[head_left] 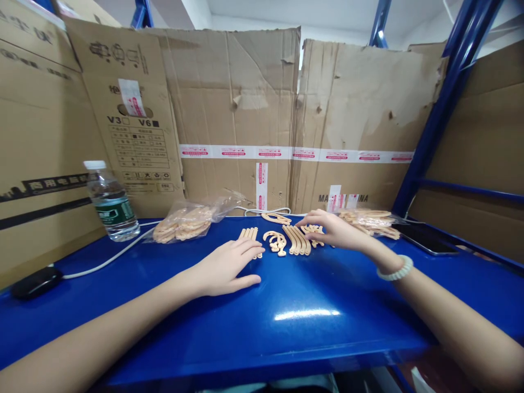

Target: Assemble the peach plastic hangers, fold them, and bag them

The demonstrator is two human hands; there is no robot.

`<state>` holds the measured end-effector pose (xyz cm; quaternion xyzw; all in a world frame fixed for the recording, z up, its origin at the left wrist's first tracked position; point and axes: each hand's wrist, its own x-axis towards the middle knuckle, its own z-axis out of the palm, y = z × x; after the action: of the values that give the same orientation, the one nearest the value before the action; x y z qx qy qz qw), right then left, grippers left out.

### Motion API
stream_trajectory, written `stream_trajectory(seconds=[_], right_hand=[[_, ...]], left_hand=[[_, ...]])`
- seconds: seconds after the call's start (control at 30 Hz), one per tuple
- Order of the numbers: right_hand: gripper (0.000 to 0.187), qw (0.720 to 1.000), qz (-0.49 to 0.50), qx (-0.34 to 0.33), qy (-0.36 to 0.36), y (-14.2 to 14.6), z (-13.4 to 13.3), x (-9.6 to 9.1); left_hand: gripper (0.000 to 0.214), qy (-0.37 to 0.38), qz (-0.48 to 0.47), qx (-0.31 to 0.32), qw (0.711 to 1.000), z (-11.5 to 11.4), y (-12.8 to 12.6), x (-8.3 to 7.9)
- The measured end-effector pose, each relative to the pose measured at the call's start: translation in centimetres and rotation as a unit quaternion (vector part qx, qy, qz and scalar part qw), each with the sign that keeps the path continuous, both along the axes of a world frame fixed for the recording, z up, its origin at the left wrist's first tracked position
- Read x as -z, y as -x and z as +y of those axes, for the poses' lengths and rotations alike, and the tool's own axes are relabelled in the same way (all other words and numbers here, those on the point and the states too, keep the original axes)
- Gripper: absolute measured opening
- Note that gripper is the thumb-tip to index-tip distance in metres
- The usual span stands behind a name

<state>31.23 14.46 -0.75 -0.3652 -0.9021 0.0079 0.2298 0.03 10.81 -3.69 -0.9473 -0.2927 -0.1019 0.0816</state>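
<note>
A glossy blue table (307, 295) spans the lower frame, backed by tan cardboard panels (229, 98); a blue metal post (446, 103) slants at upper right. Pale curved strips (297, 240) lie at centre. Left of them, the left hand (230, 266) spreads its thumb from its fingers; the right hand (334, 230) bends over small pieces, its grip unclear.

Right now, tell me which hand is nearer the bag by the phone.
Right. The right hand is just left of the bag; the left hand is farther left, over some strips.
</note>
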Motion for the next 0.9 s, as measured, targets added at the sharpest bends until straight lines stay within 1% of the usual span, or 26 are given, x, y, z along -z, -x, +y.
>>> stream_trajectory(seconds=[0.07,0.1,0.17,0.2,0.23,0.3,0.37,0.43,0.63,0.77,0.9], right_hand=[[0.041,0.997,-0.053,0.020,0.051,-2.2,0.4,-0.7],[0.048,0.993,-0.080,0.037,0.080,-3.0,0.6,-0.8],[0.062,0.981,-0.125,0.072,0.128,-4.0,1.1,-0.4],[0.065,0.976,-0.140,0.083,0.143,-4.2,1.3,-0.1],[0.066,0.973,-0.149,0.087,0.153,-4.2,1.5,0.3],[0.059,0.971,-0.160,0.075,0.161,-3.8,1.8,0.9],[0.051,0.971,-0.163,0.061,0.163,-3.4,2.0,1.2],[0.047,0.973,-0.161,0.061,0.157,-3.1,2.1,1.3],[0.044,0.973,-0.154,0.101,0.138,-3.4,2.4,1.5],[0.043,0.969,-0.155,0.132,0.143,-3.9,3.0,1.7],[0.042,0.967,-0.157,0.141,0.142,-4.3,3.4,2.0]], left_hand=[[0.057,0.022,0.011,-0.005,1.000,-0.1,0.0,0.2],[0.059,0.033,0.017,-0.008,0.999,-0.1,0.0,0.3],[0.061,0.051,0.026,-0.011,0.998,-0.1,0.1,0.4],[0.061,0.057,0.027,-0.012,0.998,-0.1,0.1,0.4],[0.061,0.062,0.027,-0.011,0.998,-0.1,0.1,0.4],[0.061,0.066,0.025,-0.011,0.997,0.0,0.1,0.4],[0.059,0.070,0.024,-0.013,0.997,0.0,0.1,0.4],[0.059,0.081,0.029,-0.019,0.996,-0.1,0.0,0.3],[0.070,0.142,0.058,-0.049,0.987,0.1,0.1,0.4],[0.070,0.145,0.051,-0.047,0.987,0.4,0.3,0.4],[0.070,0.148,0.054,-0.057,0.986,0.6,0.6,0.7]])
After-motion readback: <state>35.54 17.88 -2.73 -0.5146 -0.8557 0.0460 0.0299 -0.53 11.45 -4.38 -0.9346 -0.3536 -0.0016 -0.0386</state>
